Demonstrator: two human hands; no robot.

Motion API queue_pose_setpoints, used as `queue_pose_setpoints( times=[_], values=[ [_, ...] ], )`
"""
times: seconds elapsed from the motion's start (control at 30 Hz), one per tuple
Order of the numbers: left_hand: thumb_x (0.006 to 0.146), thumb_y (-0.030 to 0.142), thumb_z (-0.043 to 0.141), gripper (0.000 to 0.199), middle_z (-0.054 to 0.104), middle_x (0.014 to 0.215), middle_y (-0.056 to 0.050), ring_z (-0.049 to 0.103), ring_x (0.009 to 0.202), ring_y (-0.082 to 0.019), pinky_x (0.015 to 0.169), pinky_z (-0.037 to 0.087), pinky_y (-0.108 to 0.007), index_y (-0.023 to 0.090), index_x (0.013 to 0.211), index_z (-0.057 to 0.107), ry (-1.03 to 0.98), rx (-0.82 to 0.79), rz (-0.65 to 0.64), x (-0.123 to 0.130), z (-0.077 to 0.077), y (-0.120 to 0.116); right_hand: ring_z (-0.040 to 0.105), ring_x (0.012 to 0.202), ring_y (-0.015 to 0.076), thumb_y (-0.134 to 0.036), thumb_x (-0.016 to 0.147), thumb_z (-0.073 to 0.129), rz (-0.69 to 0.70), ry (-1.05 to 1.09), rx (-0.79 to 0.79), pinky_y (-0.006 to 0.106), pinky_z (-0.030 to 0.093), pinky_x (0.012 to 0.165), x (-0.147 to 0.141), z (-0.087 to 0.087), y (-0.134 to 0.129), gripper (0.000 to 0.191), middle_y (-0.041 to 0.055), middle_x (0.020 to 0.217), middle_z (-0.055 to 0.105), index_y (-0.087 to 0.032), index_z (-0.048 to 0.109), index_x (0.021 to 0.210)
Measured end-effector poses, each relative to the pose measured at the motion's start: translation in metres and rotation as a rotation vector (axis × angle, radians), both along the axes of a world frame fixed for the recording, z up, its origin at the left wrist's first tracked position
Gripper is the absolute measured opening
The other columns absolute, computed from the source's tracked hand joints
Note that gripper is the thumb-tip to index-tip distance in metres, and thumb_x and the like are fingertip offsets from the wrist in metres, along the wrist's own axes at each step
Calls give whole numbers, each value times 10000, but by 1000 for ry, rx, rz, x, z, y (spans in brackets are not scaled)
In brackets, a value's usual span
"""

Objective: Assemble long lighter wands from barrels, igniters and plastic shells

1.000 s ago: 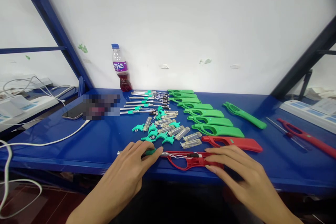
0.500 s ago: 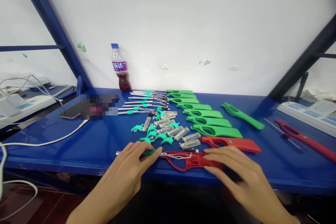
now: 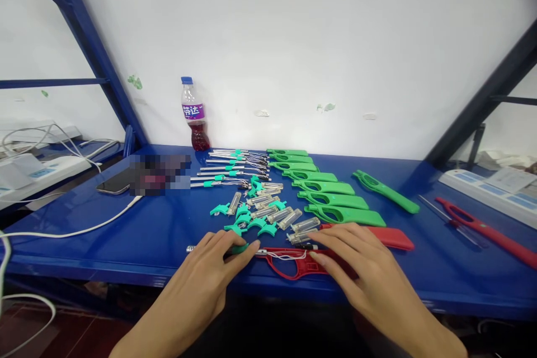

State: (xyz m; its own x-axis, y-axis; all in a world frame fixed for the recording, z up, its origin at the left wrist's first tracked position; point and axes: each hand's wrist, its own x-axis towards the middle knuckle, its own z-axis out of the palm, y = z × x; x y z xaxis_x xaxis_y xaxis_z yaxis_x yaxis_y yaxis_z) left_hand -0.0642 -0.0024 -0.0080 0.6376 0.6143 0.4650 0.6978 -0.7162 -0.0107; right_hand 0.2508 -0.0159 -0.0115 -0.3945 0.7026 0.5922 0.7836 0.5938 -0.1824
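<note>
My left hand (image 3: 213,271) is closed around a metal lighter tube (image 3: 192,249) with a teal piece on it, mostly hidden by the fingers. White wires (image 3: 285,258) run from the tube to a small black igniter (image 3: 306,246). My right hand (image 3: 361,263) has its thumb and index fingertip at either side of that igniter. Under it lies an open red lighter half-shell (image 3: 293,276) with a trigger loop, its handle end covered by my right hand. Just behind are clear fuel tanks (image 3: 306,223) and teal triggers (image 3: 267,228). A second red shell (image 3: 394,238) lies behind my right hand.
Several green shells (image 3: 344,215) lie in a row, with wired metal tubes (image 3: 218,169) to their left. A screwdriver (image 3: 455,225) and red lighter body (image 3: 495,234) are at right. A bottle (image 3: 195,117), phone (image 3: 115,180) and white cable (image 3: 75,232) are at left.
My right hand has moved left from the red shell's handle to the black igniter. My left hand keeps its hold on the tube. The view has shifted slightly.
</note>
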Motion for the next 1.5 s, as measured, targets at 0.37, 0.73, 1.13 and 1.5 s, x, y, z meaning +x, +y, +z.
queue_pose_setpoints(
  times=[0.37, 0.73, 1.13, 1.5],
  values=[
    [845, -129, 322, 785, 699, 1179, -102, 699, 1008, -260, 843, 620, -489, 272, 1460, 600, 1, -23, 6, -1, -2, -1, 710, 884, 150, -208, 1052, 661, 177, 135, 37, 311, 521, 819, -7, 14, 10, 145, -50, 1024, 799, -288, 713, 1161],
    [850, -124, 315, 772, 686, 1174, -107, 686, 997, -266, 817, 624, -503, 267, 1453, 599, -9, -47, -3, 1, 0, -1, 741, 951, 144, -163, 1029, 693, 242, 190, 13, 312, 532, 918, -1, 7, 1, 186, -61, 1056, 808, -294, 720, 1159],
    [844, -117, 317, 792, 687, 1197, -106, 691, 1026, -277, 838, 627, -522, 289, 1464, 596, -8, -54, 7, 0, -2, -1, 722, 963, 156, -84, 1045, 622, 346, 174, 26, 332, 519, 932, 6, 3, -5, 227, -15, 1080, 806, -245, 708, 1180],
    [841, -119, 321, 804, 688, 1206, -101, 694, 1044, -272, 854, 630, -517, 297, 1469, 600, -7, -64, 15, -1, -3, -2, 718, 966, 150, -74, 1036, 634, 340, 180, 0, 331, 498, 964, 7, -2, -3, 236, -16, 1080, 790, -258, 704, 1166]
  ],
)
